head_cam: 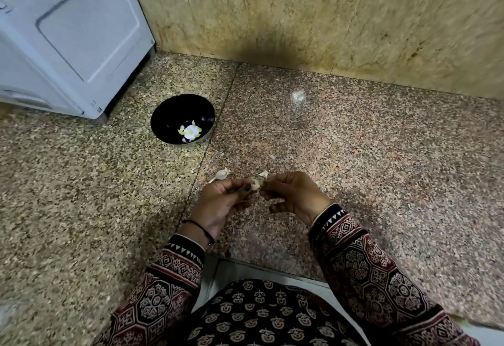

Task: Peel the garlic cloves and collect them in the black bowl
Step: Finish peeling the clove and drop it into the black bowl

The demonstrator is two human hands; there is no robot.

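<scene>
**Both hands on one clove, bowl back-left**

Nearest: patterned sleeves (pixel 368 261) coming in from the bottom edge, black thread band (pixel 200 227) on the left wrist.

Left hand (pixel 221 201): fingers curled, thumb and fingertips pinching a garlic clove (pixel 255 184). Right hand (pixel 293 198): also curled, pinching the same clove from the other side. The clove sits between the two sets of fingertips, held above the counter (pixel 354 155). Frame is a bit blurred there, so can't tell how much skin is on it.

Just beyond the hands: loose bits of garlic skin on the counter, one piece (pixel 223 173) ahead of the left hand and a smaller one (pixel 263 174) ahead of the clove. Both are apart from the hands.

Further back and left: black bowl (pixel 174 111), upright on the counter, well apart from the hands. A few pale yellowish peeled cloves (pixel 190 131) lie at its bottom, with a bright glare on them.

Behind the bowl, left: a white appliance (pixel 73 35) standing on the counter, its foot near the bowl. A mottled stone wall (pixel 300 18) runs along the back.
</scene>
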